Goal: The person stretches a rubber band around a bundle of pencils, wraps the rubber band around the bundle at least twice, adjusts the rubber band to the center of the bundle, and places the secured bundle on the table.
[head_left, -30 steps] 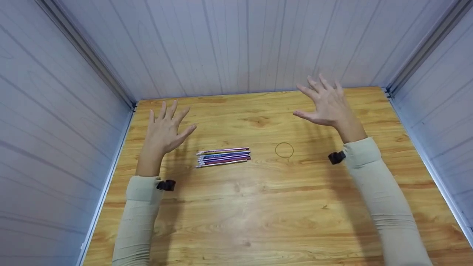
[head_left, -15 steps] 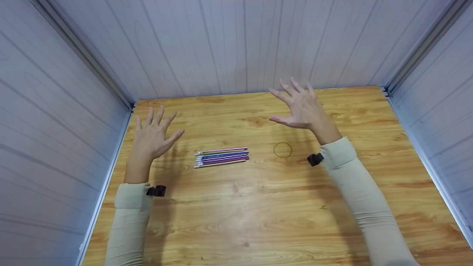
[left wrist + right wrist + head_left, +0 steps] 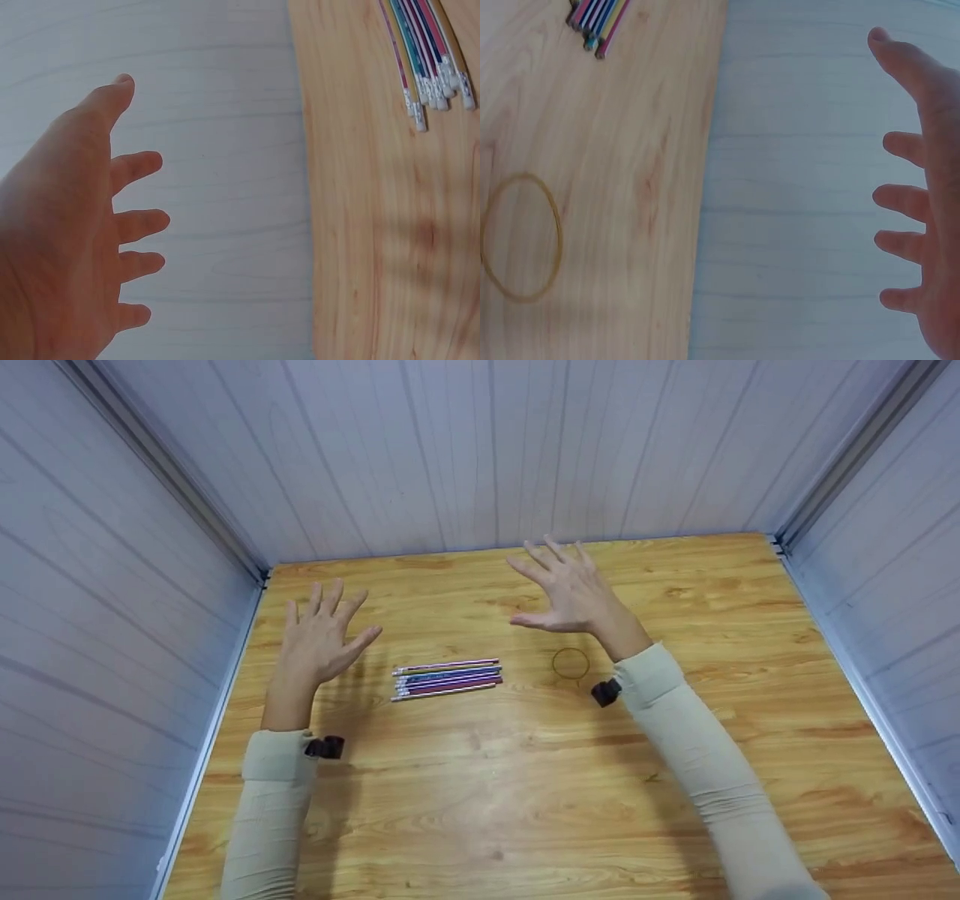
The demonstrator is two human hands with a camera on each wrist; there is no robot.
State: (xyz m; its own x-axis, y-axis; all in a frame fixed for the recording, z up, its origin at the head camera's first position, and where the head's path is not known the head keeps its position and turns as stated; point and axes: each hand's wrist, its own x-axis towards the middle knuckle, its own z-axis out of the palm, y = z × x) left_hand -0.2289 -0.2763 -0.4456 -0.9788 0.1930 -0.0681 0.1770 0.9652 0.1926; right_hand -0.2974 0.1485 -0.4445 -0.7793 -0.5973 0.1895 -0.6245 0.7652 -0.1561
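Observation:
Several pencils (image 3: 448,680) with white eraser ends lie side by side on the wooden table, their erasers (image 3: 442,82) pointing left. To their right lies a thin yellowish rubber band (image 3: 553,664), spread in a loop; the right wrist view shows the whole band (image 3: 559,240). My left hand (image 3: 319,643) is raised over the table left of the pencils, fingers spread, holding nothing. Beyond the rubber band my right hand (image 3: 574,598) hovers with its fingers apart and its palm bare. Neither hand touches the pencils or the band.
The wooden table (image 3: 480,802) is bounded by a pale panelled wall (image 3: 465,457) at the back and by side walls at left (image 3: 112,660) and right (image 3: 885,585). A small black camera (image 3: 326,747) sits on the left cuff, another black camera (image 3: 606,692) on the right.
My right hand has moved left and a little nearer, from the right side to beyond the rubber band. My left hand shifted left, then slightly back right. Pencils and band stay put.

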